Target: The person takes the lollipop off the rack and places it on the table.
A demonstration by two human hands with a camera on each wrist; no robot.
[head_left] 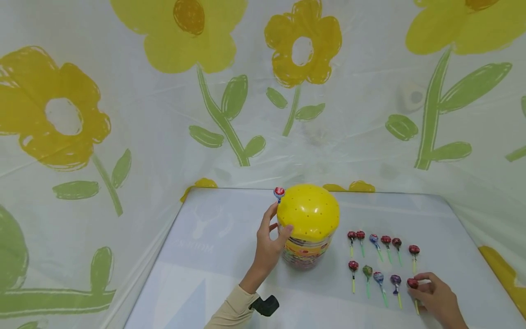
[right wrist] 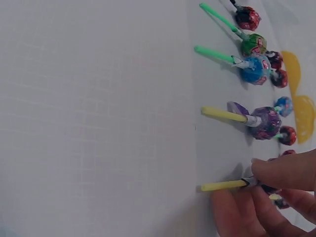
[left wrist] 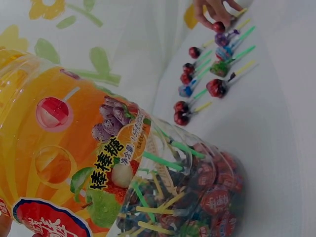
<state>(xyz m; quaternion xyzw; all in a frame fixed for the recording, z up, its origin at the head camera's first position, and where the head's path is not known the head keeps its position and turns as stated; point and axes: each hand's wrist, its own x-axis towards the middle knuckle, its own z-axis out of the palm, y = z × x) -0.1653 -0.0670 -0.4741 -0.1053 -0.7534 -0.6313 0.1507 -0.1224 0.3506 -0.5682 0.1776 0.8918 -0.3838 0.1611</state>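
A clear plastic jar [left wrist: 212, 173] full of lollipops, with a fruit-printed label and a yellow lid [head_left: 309, 211] dotted with small holes, stands on the table. My left hand [head_left: 269, 249] holds it at the left side, thumb on the lid's near edge. By the lid's far left edge, above those fingertips, a red-and-blue lollipop [head_left: 279, 192] stands upright. My right hand [head_left: 441, 299] pinches the dark red lollipop [head_left: 412, 283] at the right end of the front row by its head; its yellow stick [right wrist: 223, 185] points toward me.
Two rows of wrapped lollipops lie right of the jar, among them a purple one [head_left: 396, 279], a green one [head_left: 367, 270] and a blue one [head_left: 378, 277]. The white table [head_left: 230, 283] ends at a flower-printed sheet [head_left: 353, 137] behind.
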